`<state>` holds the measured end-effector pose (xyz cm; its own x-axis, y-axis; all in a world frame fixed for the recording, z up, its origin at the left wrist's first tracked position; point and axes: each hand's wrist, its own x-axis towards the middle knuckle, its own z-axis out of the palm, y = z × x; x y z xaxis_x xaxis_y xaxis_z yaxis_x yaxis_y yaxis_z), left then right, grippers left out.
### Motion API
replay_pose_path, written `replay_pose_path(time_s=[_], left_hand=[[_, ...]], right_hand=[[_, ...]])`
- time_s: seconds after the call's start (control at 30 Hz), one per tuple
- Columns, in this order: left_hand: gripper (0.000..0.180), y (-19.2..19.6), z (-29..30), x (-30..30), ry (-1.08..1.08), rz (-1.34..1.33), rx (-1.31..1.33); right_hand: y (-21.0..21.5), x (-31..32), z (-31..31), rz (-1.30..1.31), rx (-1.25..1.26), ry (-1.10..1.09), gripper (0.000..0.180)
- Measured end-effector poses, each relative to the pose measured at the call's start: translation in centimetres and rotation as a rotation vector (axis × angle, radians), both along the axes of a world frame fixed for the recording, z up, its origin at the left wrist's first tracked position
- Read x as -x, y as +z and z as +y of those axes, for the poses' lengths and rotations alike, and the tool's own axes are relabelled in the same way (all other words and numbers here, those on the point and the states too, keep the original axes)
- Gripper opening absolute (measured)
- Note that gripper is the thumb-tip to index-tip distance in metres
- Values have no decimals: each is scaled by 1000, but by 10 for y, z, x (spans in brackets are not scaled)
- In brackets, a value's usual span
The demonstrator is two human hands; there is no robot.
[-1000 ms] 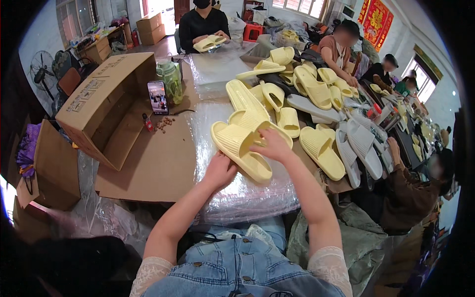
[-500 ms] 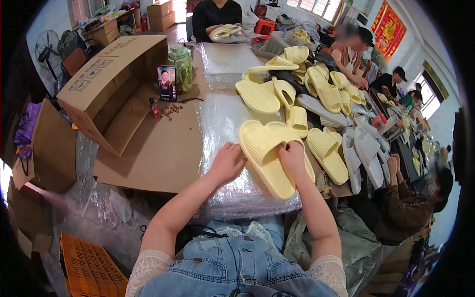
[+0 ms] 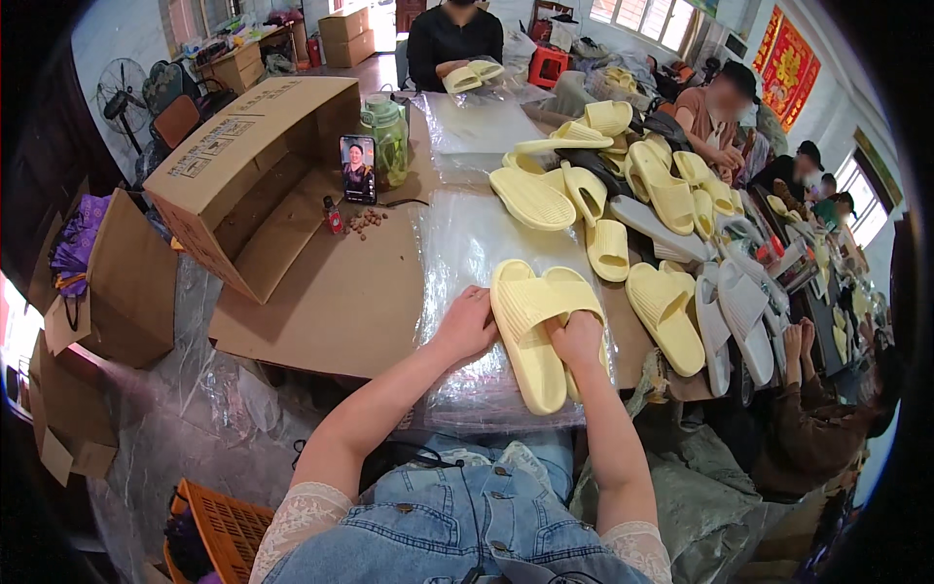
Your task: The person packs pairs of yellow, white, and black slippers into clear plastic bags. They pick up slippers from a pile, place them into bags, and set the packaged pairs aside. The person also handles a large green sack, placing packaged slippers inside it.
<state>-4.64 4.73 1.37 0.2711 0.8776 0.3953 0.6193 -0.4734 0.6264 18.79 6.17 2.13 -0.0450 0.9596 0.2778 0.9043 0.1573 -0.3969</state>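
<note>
A pair of pale yellow ribbed slippers (image 3: 526,326) lies over a stack of clear plastic bags (image 3: 455,238) in front of me. My right hand (image 3: 580,341) grips the pair, its fingers tucked into the foot opening under the strap. At the pair's left edge, my left hand (image 3: 467,323) rests low on the plastic with its fingers curled. Its fingertips meet the slipper's side, and what they hold there is hidden. Just right of the pair, another yellow slipper pair (image 3: 665,316) lies beside grey slippers (image 3: 744,321).
More yellow slippers (image 3: 533,198) are heaped at the back right. To the left, an open cardboard box (image 3: 253,122) lies on its side near a phone (image 3: 358,168), a green-lidded jar (image 3: 387,136) and a small red bottle (image 3: 334,215). Across the table a person (image 3: 455,49) handles slippers; others sit at right.
The slipper pair has come down flatter onto the plastic, and its second slipper now shows more beside the first. Both hands stay at the pair. The whole view has shifted slightly.
</note>
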Motion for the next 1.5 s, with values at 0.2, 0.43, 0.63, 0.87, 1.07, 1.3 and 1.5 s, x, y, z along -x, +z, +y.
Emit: replay_pose_path(time_s=[0.2, 0.43, 0.63, 0.87, 1.07, 1.3, 1.5], left_hand=[[37, 5, -3, -3, -36, -10, -68], [62, 21, -15, 0, -131, 228, -29], [64, 21, -34, 1, -227, 311, -55], [22, 16, -32, -11, -139, 204, -146], [10, 38, -27, -21, 5, 53, -96], [9, 67, -34, -34, -21, -59, -156], [11, 76, -42, -36, -67, -49, -181]], right_hand=[[-23, -31, 12, 667, -201, 60, 36], [1, -66, -67, 1244, -236, 90, 33], [-2, -99, -121, 1222, -286, 36, 40], [13, -127, -153, 1158, -210, -20, 42], [90, -57, -173, 807, 160, 213, 43], [68, -55, -144, 125, 178, 319, 20], [56, -54, -123, 12, 217, 230, 23]])
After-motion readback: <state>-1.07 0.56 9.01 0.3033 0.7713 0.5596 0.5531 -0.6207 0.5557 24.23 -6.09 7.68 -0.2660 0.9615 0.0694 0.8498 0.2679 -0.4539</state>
